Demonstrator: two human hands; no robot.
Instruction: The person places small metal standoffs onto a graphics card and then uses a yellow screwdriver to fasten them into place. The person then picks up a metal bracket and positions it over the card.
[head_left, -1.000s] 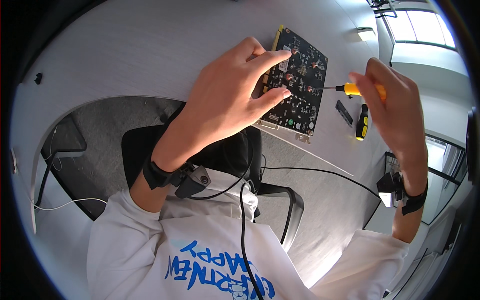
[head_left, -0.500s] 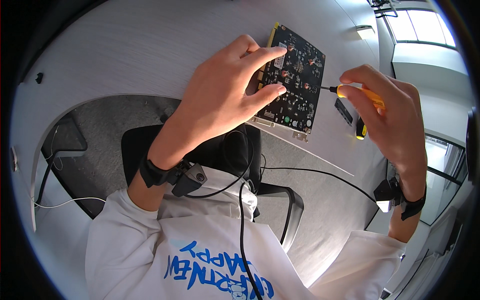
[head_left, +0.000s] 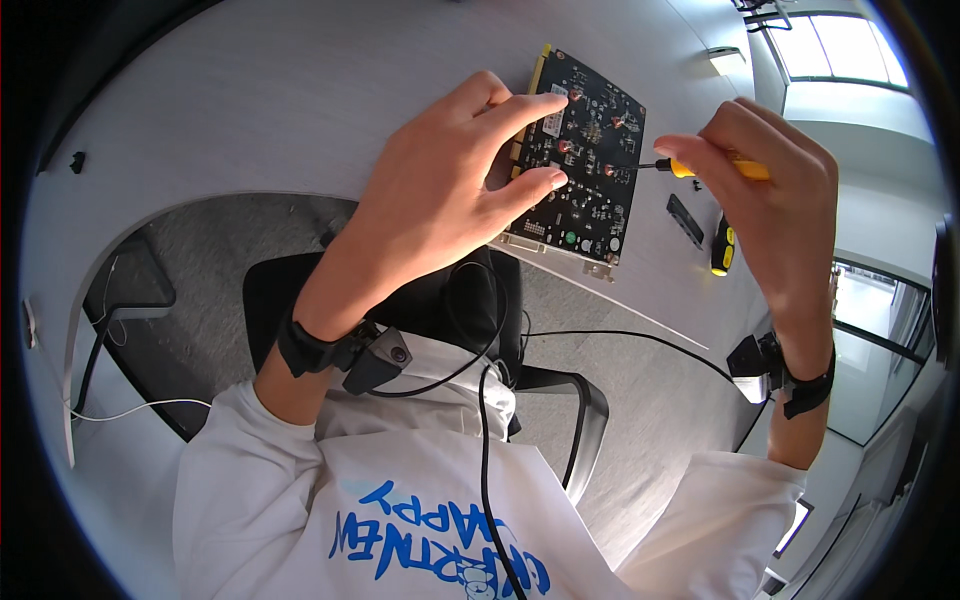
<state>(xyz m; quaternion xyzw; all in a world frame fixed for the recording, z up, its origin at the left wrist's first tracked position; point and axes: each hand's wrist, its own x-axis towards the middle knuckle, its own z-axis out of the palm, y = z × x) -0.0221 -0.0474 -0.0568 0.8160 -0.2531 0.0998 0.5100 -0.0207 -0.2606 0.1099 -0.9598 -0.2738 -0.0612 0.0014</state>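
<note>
A black graphics card [head_left: 590, 205] lies with its soldered back face up near the table's edge, its metal bracket toward me. Several screw points show on it. My left hand [head_left: 450, 175] holds the card from its left side, thumb and index fingertips spread on the face; the other fingers are mostly hidden. To the right, my right hand [head_left: 765, 190] is closed around a screwdriver [head_left: 688, 169] with a yellow and black handle. Its thin shaft points left, its tip at a screw on the right part of the card.
Right of the card lie a dark flat bar-shaped piece [head_left: 685, 221], a second yellow-and-black handle [head_left: 722, 248] and tiny dark bits. A small black object [head_left: 78, 161] sits at the table's far left. Black cables [head_left: 640, 338] run from my wrist devices. A chair armrest [head_left: 590, 410] stands below.
My right hand has shifted slightly left and its grip on the screwdriver has changed, with the fingers higher. The screwdriver tip stays at the same screw. My left hand is almost unmoved.
</note>
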